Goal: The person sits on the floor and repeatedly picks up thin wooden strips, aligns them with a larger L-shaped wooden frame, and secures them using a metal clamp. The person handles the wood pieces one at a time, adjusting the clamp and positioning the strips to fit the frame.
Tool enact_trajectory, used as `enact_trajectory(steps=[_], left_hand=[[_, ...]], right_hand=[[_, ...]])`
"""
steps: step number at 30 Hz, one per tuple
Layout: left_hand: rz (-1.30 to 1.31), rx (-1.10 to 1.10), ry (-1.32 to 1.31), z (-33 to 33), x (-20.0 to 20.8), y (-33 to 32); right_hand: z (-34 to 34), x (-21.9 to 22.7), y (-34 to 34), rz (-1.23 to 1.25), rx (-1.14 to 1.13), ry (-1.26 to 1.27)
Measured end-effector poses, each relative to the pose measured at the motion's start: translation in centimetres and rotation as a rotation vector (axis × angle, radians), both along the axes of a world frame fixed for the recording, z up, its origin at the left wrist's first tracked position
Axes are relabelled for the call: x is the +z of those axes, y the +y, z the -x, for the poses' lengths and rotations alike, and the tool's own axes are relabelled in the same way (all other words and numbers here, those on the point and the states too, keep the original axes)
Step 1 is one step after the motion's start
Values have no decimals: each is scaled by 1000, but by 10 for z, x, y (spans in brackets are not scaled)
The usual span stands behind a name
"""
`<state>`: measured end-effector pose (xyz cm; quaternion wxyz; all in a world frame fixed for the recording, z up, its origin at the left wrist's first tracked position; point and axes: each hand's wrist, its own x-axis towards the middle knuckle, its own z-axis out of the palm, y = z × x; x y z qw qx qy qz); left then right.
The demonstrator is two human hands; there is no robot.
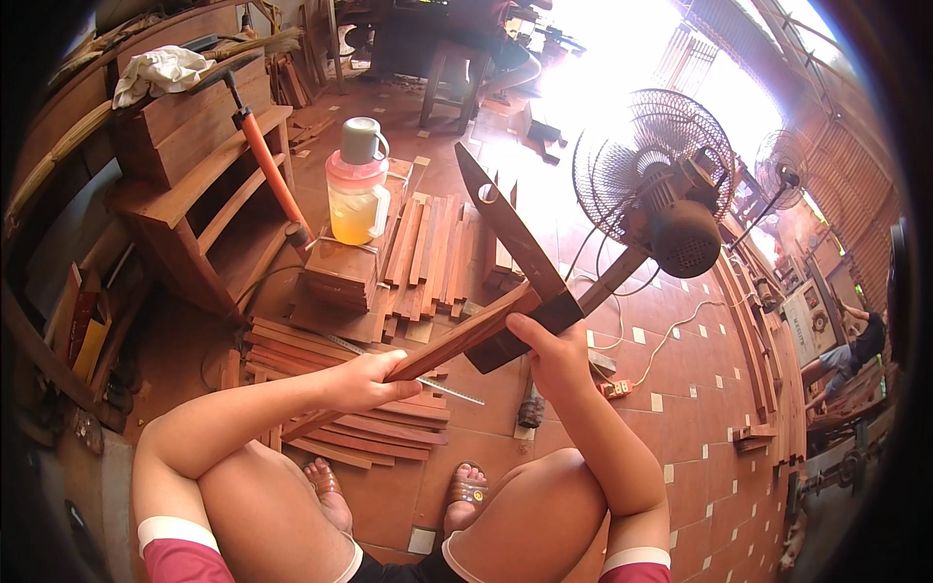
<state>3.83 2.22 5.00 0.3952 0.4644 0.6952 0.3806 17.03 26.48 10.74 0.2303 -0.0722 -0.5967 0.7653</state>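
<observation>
In front of me, my left hand [374,380] is closed around the near end of a reddish-brown wooden strip [465,333], which slants up to the right. My right hand [558,355] grips a try square [520,236] by its dark, thick stock, thumb on top. The square's long blade, with a hole near its pointed tip, reaches up and away to the left. The strip's far end lies against the square where stock and blade meet. Below my left hand, a metal ruler [454,392] lies on a pile of curved wooden strips [364,434].
A jug of yellow liquid [356,209] topped by a grey-green cup [362,142] stands on stacked boards. Cut strips [428,248] lie beyond. A standing fan [671,194], cables and a power strip [616,390] are to the right. People work at back and far right.
</observation>
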Motion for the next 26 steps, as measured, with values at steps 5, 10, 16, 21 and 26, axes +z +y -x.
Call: enact_trajectory(steps=[5,10,16,21,26], left_hand=[[5,4,6,1,-4,0],[5,17,-5,0,-4,-1],[21,0,-21,1,-6,-2],[1,1,-31,-1,-4,-1],[-16,6,-7,1,-12,-2]], right_hand=[[1,2,-2,-7,15,-6],[1,-1,0,-4,12,-24],[2,0,-1,-9,3,-43],[2,-2,1,0,31,7],[0,-2,7,-20,70,-71]])
